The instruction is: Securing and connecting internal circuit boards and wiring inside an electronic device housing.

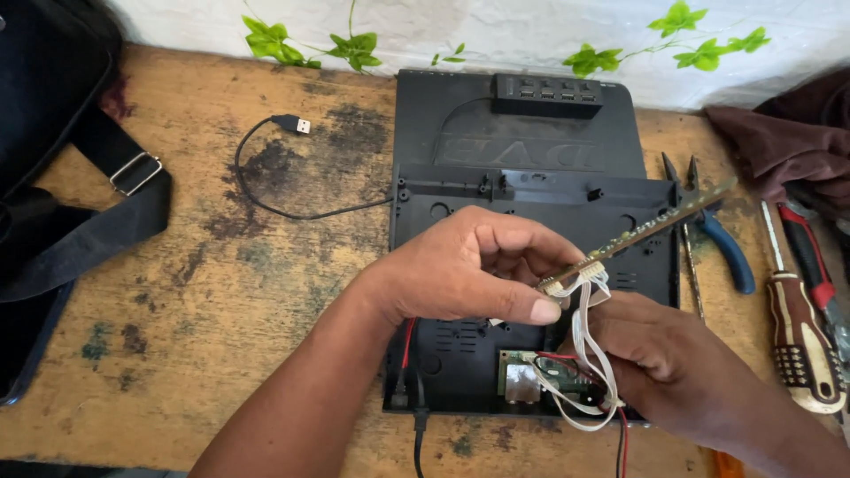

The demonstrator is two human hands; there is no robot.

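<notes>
Over the open black casing (531, 190) on the worktop (221, 301), the left hand (465, 265) has its fingers (540, 310) pinched narrowly on the near end of a long slim circuit strip (655, 226), held tilted. The right hand (660, 363) curls closed around the strip's white ribbon wires (586, 354) just below it.

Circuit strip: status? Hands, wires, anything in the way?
Left hand pinches circuit strip at connector end. Right hand holds white wires below. Black case underneath; pliers beside.

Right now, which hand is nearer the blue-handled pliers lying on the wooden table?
Right. The right hand sits just below-left of the blue-handled pliers; the left hand is farther left, pinching the narrow circuit strip.
</notes>
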